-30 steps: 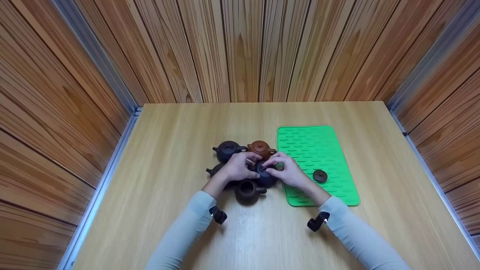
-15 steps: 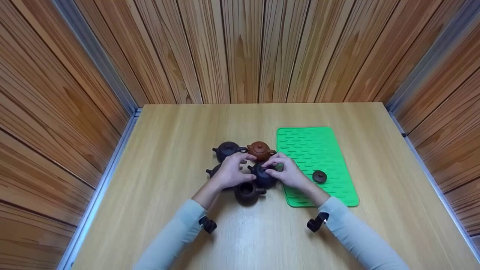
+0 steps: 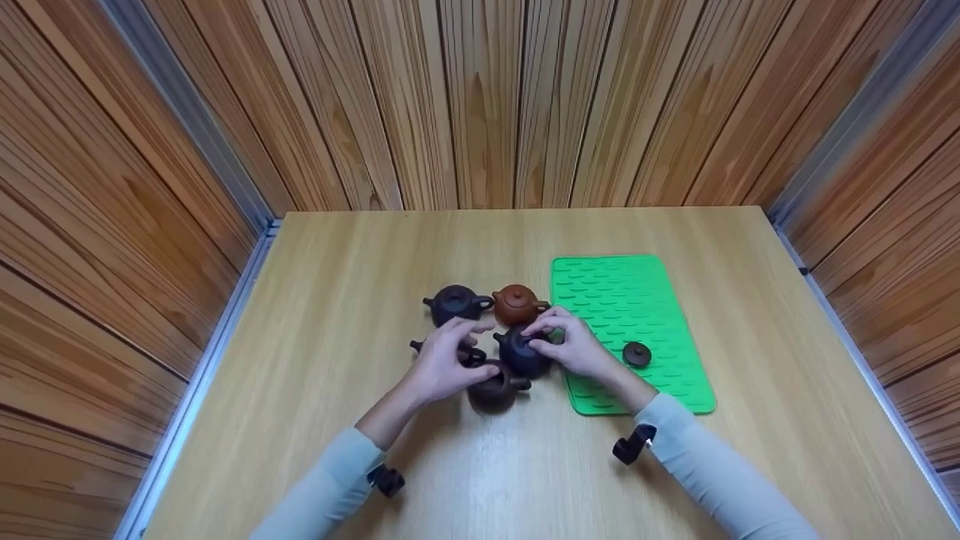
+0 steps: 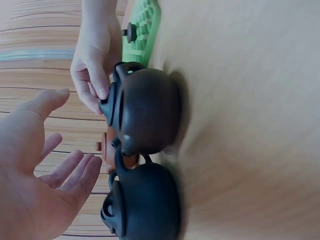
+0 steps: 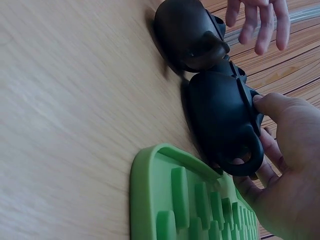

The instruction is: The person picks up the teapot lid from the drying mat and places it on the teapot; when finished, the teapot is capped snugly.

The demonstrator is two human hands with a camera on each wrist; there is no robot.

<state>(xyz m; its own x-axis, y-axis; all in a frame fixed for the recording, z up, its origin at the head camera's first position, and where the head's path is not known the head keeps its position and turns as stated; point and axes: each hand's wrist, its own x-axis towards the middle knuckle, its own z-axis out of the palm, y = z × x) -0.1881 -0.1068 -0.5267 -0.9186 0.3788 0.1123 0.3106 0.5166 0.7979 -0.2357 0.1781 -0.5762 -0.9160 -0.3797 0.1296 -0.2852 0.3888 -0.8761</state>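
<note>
My right hand (image 3: 574,346) pinches the lid knob of a black teapot (image 3: 517,362), whose lid sits on its body; the right wrist view shows the thumb on the lid of this teapot (image 5: 217,107). My left hand (image 3: 439,366) hovers with fingers spread and holds nothing. Below it stands a dark brown teapot (image 3: 491,396) with its top uncovered. Another dark teapot (image 3: 470,355) is partly hidden behind the left hand. On the green mat (image 3: 611,292) lies a small dark brown lid (image 3: 637,354).
Behind the hands stand a black teapot (image 3: 454,302) and a reddish-brown teapot (image 3: 515,304), both lidded. The pots are packed close together left of the mat on the wooden table (image 3: 337,285). Wood-panelled walls (image 3: 480,105) enclose the table.
My left hand has drawn back from the black teapot, moving left and toward me, uncovering the pot's spout. The right hand stays on the lid knob.
</note>
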